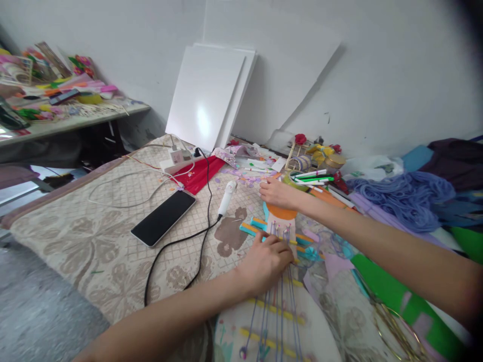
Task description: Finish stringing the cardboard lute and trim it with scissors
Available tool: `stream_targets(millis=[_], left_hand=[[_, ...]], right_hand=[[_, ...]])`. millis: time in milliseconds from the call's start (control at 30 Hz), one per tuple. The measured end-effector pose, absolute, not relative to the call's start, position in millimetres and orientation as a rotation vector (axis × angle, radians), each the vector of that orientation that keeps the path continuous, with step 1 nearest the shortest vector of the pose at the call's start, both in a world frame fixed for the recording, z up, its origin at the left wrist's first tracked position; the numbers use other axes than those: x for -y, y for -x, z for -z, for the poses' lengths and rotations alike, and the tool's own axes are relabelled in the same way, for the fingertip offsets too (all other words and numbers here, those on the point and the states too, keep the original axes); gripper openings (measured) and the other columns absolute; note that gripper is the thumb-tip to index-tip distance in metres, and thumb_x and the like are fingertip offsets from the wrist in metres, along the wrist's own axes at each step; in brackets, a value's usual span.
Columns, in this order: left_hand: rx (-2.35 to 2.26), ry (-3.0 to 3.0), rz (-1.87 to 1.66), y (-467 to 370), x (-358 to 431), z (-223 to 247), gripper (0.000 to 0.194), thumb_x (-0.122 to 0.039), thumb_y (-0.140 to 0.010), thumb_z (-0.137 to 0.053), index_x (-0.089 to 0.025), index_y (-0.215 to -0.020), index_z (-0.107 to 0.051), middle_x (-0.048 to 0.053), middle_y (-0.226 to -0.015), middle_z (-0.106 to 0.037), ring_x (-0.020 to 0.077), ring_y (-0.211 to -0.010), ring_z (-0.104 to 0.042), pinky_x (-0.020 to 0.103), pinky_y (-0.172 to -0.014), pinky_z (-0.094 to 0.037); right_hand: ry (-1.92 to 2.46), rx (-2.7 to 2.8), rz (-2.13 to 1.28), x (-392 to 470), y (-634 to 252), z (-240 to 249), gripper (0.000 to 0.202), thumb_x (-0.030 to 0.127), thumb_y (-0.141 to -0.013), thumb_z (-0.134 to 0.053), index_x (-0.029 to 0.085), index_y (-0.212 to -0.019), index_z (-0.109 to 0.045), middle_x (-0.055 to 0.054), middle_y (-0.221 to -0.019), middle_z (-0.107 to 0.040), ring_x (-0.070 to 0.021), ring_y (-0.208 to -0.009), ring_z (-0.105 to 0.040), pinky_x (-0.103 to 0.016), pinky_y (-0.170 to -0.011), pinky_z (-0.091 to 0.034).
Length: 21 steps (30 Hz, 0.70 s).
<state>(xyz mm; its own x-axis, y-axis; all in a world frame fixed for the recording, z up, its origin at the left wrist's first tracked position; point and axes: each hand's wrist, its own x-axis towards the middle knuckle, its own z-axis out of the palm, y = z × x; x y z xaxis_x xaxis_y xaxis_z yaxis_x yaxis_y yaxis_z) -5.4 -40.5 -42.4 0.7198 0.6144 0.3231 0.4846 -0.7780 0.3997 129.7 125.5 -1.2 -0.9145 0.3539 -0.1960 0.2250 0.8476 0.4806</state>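
Several thin strings (276,322) run beneath the left hand (267,260), fingers curled, grip unclear; the right hand (278,194) pinches narrowly.

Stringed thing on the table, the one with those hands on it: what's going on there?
A person is working bare-handed on a guitar-shaped craft piece strung lengthwise. The left hand rests over its strings near the neck; the right hand is by the orange end, its grip unclear. A phone and a corded white tool lie to the left.
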Motion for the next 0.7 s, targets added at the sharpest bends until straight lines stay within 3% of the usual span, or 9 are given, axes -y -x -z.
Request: stream_targets(millis=[333, 700], left_hand=[[-0.861, -2.639, -0.659, 6, 41, 43, 0.018, -0.019, -0.092, -0.044, -0.02, -0.095, -0.062, 0.004, -0.097, -0.067, 0.0197, -0.095, -0.054, 0.038, -0.088, -0.034], [-0.867, -2.637, -0.661, 5, 41, 44, 0.019, -0.019, -0.092, -0.044, -0.02, -0.095, -0.062, 0.004, -0.098, -0.067, 0.0199, -0.096, -0.054, 0.038, -0.088, -0.034]], right_hand=[[-0.709, -2.846, -0.532, -139, -143, -5, 0.014, 0.016, -0.087, -0.052, 0.016, -0.079, -0.064, -0.006, -0.084, -0.064, -0.0209, -0.088, -0.051, -0.031, -0.07, -0.026], [-0.736, -2.801, -0.532, -135, -139, -1, 0.017, 0.009, -0.084, -0.051, 0.013, -0.075, -0.066, -0.009, -0.081, -0.065, -0.0217, -0.085, -0.053, -0.032, -0.069, -0.027]])
